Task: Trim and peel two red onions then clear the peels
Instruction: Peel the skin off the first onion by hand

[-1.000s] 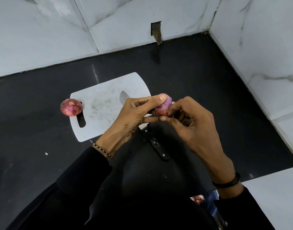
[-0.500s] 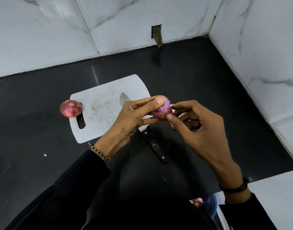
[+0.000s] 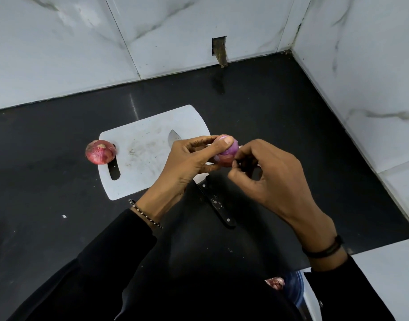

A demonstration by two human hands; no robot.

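My left hand [image 3: 187,163] grips a partly peeled red onion [image 3: 229,152] above the right edge of the white cutting board [image 3: 141,158], thumb across its top. My right hand [image 3: 268,177] has its fingertips against the onion's right side, pinching at its skin. A second red onion [image 3: 100,152], still in its skin, sits at the board's left edge. A black-handled knife [image 3: 216,202] lies under my hands, its blade tip [image 3: 173,137] showing on the board.
The board lies on a black counter [image 3: 279,117] in a corner of white marble tiles. A blue-rimmed container [image 3: 291,288] holding red peel scraps shows at the bottom, below the counter's front edge. A white speck [image 3: 64,216] lies left of my sleeve.
My right hand drew back from the onion with looser fingers, then came in again, its fingertips now at the onion's right side. My left hand has turned the onion slightly.
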